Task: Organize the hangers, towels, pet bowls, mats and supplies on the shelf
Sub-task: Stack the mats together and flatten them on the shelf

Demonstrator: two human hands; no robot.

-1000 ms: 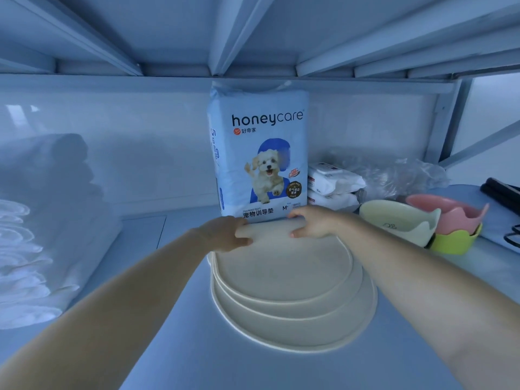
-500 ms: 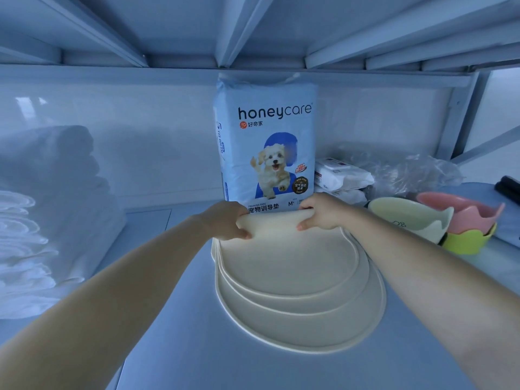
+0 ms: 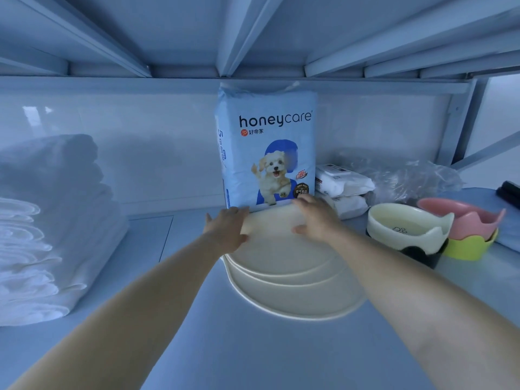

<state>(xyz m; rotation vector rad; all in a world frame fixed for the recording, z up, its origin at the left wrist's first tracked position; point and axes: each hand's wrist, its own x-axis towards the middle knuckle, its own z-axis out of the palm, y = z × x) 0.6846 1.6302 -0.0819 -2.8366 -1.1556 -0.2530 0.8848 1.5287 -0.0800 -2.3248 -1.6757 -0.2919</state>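
A stack of cream round mats [image 3: 287,280] lies on the shelf in front of an upright blue honeycare pad pack [image 3: 267,147]. My left hand [image 3: 229,228] lies with straight fingers on the far left edge of the top mat. My right hand [image 3: 315,218] rests flat on its far right edge, fingertips at the pack's base. To the right stand pet bowls: a cream one [image 3: 405,229] on a dark base, then a pink one [image 3: 464,218] nested in a yellow-green one [image 3: 470,246]. Folded white towels [image 3: 47,235] are piled at the left.
Two white wipe packs [image 3: 343,190] and crumpled clear plastic [image 3: 408,178] sit behind the bowls. Something black [image 3: 509,192] lies at the far right edge. The upper shelf's beams [image 3: 233,38] run low overhead. A white back panel [image 3: 157,153] closes the rear.
Both hands pinched the top mat's far edge earlier; now their fingers are straightened and lie flat on it. The view has shifted slightly closer.
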